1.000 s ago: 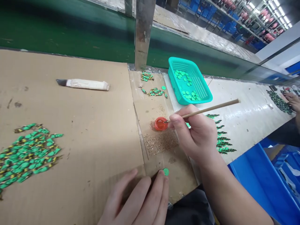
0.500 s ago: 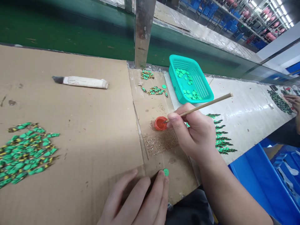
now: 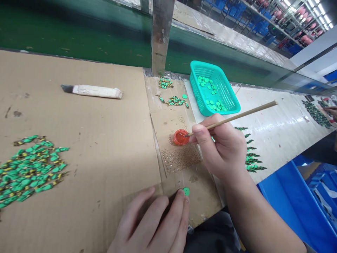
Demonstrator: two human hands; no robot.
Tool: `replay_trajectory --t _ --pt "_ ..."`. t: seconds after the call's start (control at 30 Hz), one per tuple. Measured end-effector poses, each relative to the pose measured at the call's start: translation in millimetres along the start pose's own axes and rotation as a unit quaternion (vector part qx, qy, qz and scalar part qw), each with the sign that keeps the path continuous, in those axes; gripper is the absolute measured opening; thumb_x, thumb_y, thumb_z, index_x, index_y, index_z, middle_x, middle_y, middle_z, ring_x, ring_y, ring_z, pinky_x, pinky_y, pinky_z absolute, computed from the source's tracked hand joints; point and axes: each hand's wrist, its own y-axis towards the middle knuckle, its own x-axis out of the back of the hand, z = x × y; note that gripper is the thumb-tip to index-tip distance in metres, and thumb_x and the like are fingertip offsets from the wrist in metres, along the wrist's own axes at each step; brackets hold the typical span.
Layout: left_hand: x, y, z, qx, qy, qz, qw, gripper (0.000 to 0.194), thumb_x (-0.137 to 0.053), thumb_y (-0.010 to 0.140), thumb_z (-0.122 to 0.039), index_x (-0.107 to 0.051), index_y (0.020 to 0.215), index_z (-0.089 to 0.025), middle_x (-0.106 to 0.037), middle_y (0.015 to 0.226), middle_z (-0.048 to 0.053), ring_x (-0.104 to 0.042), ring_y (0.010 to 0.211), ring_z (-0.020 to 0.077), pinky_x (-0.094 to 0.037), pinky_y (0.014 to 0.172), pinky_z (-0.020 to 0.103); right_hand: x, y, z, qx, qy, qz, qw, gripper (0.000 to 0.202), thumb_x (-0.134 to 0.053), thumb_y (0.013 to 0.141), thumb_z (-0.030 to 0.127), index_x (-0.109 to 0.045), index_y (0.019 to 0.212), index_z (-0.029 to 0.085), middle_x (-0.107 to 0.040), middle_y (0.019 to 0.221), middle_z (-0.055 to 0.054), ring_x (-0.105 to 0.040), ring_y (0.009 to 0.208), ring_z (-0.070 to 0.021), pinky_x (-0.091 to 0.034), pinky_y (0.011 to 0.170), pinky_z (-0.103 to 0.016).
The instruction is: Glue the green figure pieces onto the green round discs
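My right hand [image 3: 219,147] grips a thin wooden stick [image 3: 244,113], slanted up to the right. Its darker tip is at the right rim of a small round red pot [image 3: 181,137] holding glossy liquid. At the front, my left hand [image 3: 155,221] has its fingertips closed on the edge of a small green disc [image 3: 186,191], just above the cardboard [image 3: 113,147]. Between the pot and the disc lies a patch of tiny brownish beads or grains [image 3: 179,159].
Green-and-black pieces form a pile [image 3: 31,168] at left and a row [image 3: 254,158] at right. A teal basket [image 3: 234,102] holds green discs. A wrapped, dark-tipped tool [image 3: 97,92] lies behind. Blue bins [image 3: 286,196] stand below the table edge; another person's hand [image 3: 332,111] shows at far right.
The stick's tip has shifted slightly right, from inside the pot to its rim, and my right hand has moved a little right. My left hand stays at the disc.
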Motion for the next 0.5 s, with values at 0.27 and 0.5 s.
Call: replay_trajectory --t 0.27,0.5 --pt "4.8 -1.4 -2.1 0.011 -0.062 0.009 0.998 0.035 -0.070 0.104 -0.015 -0.081 0.137 -0.012 -0.081 0.144 0.009 -0.068 0.122 0.0277 -0.030 0.146 0.056 20.3 -63.3 24.6 -0.001 0.097 -0.028 0.995 0.008 -0.072 0.113 0.015 -0.072 0.115 0.023 -0.079 0.092 -0.003 -0.078 0.082 -0.0188 -0.065 0.074 -0.036" --pt "9.0 -5.6 -0.9 0.005 -0.088 0.038 0.995 0.031 -0.062 0.111 -0.019 -0.081 0.135 -0.015 -0.076 0.149 0.009 -0.065 0.129 0.0300 -0.031 0.144 0.058 10.8 -103.6 29.3 0.055 0.102 0.010 0.993 0.013 -0.061 0.117 0.013 -0.065 0.107 0.020 -0.070 0.080 -0.002 -0.067 0.067 -0.0158 -0.060 0.062 -0.032"
